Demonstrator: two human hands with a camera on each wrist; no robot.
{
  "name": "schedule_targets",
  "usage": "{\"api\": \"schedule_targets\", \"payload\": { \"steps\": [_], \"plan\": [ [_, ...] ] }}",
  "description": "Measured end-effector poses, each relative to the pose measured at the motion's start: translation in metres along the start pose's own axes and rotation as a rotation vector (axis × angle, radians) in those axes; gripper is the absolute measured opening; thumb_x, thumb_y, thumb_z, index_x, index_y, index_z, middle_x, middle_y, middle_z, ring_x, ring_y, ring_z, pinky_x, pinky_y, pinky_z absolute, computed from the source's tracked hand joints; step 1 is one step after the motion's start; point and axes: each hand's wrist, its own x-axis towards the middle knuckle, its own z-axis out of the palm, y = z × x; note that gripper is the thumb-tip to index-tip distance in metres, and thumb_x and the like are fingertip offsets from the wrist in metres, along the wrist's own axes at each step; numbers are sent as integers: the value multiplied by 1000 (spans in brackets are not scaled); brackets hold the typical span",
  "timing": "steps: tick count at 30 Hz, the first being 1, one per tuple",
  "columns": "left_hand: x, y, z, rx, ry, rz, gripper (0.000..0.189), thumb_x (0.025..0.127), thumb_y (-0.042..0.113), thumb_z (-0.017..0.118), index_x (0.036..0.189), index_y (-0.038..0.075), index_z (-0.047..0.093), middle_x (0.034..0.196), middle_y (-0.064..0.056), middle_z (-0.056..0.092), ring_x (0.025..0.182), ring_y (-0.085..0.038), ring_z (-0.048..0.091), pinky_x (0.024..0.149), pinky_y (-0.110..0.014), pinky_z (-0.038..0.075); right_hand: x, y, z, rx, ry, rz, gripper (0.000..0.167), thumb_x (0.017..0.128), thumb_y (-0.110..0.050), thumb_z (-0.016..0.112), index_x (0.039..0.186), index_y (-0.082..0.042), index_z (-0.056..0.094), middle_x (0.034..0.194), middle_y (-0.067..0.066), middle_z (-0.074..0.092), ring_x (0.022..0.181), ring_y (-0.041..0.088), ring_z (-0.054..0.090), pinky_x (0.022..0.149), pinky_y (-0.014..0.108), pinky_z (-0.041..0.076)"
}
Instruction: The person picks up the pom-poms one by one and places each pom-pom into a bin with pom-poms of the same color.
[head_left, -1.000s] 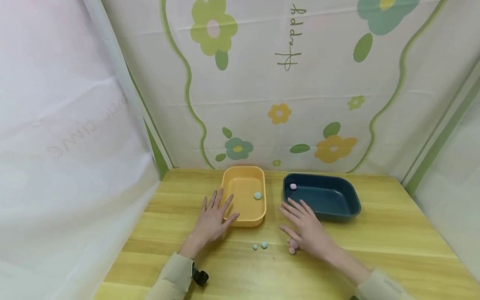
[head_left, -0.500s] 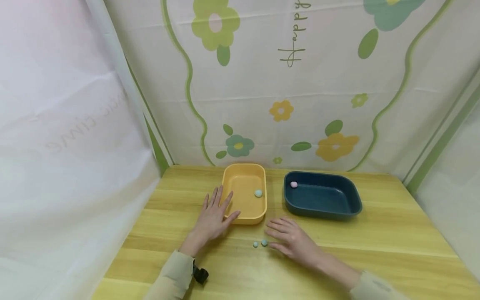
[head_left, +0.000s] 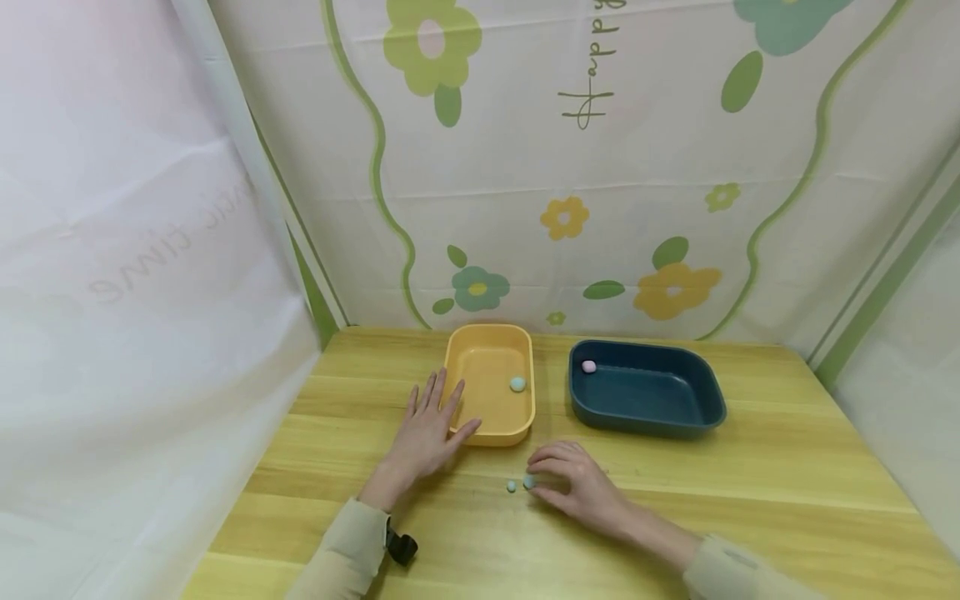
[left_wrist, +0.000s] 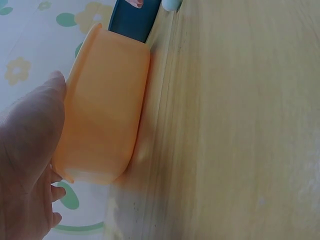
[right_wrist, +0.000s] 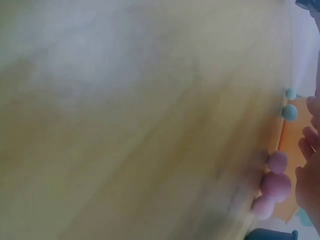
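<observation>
My left hand [head_left: 422, 440] rests on the near left corner of the yellow-orange tray [head_left: 528, 367], fingers spread, thumb over the rim. Inside that tray sits a pale blue ball [head_left: 517, 384]. My right hand [head_left: 588, 492] is low over the wood, thumb and fingers bent on either side of a second pale blue ball [head_left: 528, 482]; some gap appears around it. A smaller pale blue ball [head_left: 512, 486] lies just left of it. In the right wrist view, several pink balls [right_wrist: 276, 186] cluster near the hand; in the head view the hand hides them.
A dark blue tray [head_left: 652, 421] stands right of the yellow-orange one, with a pink ball [head_left: 589, 367] in its far left corner. The wooden table [head_left: 787, 467] ends at a white flowered cloth [head_left: 525, 167] behind, with further cloth at both sides.
My right hand has moved left and toward me, from beside the dark blue tray to the pale blue balls, its fingers bending more. My left hand stays on the tray.
</observation>
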Motion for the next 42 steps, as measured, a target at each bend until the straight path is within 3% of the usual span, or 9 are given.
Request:
{"api": "schedule_targets", "payload": {
  "steps": [8,24,32,42],
  "plan": [
    [0,0,0,-10,7,2,85,112,68,43,176,16,26,185,-22,6,174,-42,8,140,-67,8,3,-2,8,9,25,-2,26,83,-6,94,105,-13,83,111,-1,81,107,18,71,94,38,59],
    [1,-1,2,-4,2,-2,88,111,71,40,177,14,24,186,-20,4,174,-40,7,141,-65,6,1,4,13,9,-7,19,23,83,-3,93,100,-16,83,104,-4,83,105,17,73,96,42,59],
    [1,1,1,-7,14,2,89,111,71,41,176,12,27,186,-21,7,174,-40,8,141,-65,8,1,6,13,3,-19,-34,27,82,-3,94,102,-16,82,104,-6,82,103,17,73,95,41,58],
    [1,-1,3,-2,11,1,89,111,71,41,176,12,26,186,-21,5,174,-40,8,141,-65,8,5,9,7,-44,48,-70,28,77,-3,95,99,-13,81,102,-5,82,101,15,71,95,39,53]
  ]
}}
